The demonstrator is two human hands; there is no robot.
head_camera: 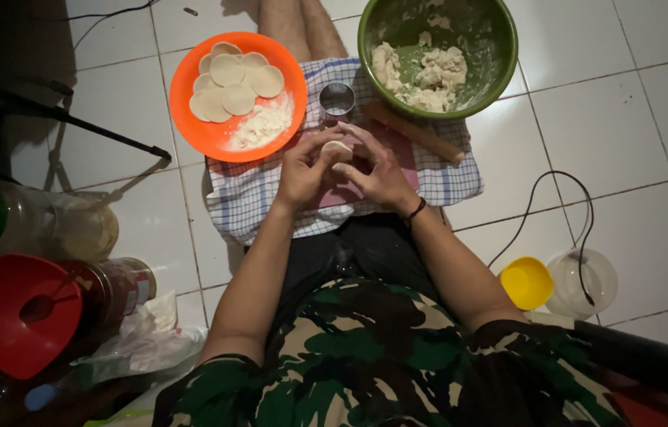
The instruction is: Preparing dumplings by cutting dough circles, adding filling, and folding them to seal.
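- Dough disc [337,149] sits between your two hands, over the checked cloth [445,178] on the floor, just below the metal ring cutter [336,100].
- Left hand [304,169]: fingers curled, pinching the disc's near edge.
- Right hand [379,172]: fingertips pressed to the disc's other side, thumb tucked under.
- Judgement: keep the pinch light and even, and support the disc from beneath so it does not stretch or tear.
- Orange plate [192,119], upper left: stacked round discs [233,85] beside loose flour.
- Green bowl [500,71], upper right: ragged dough scraps; rolling pin [417,134] below it.
- Jars: clear lidded jar [73,225] far left; labelled jar [116,286] on its side, print too dim to tell.
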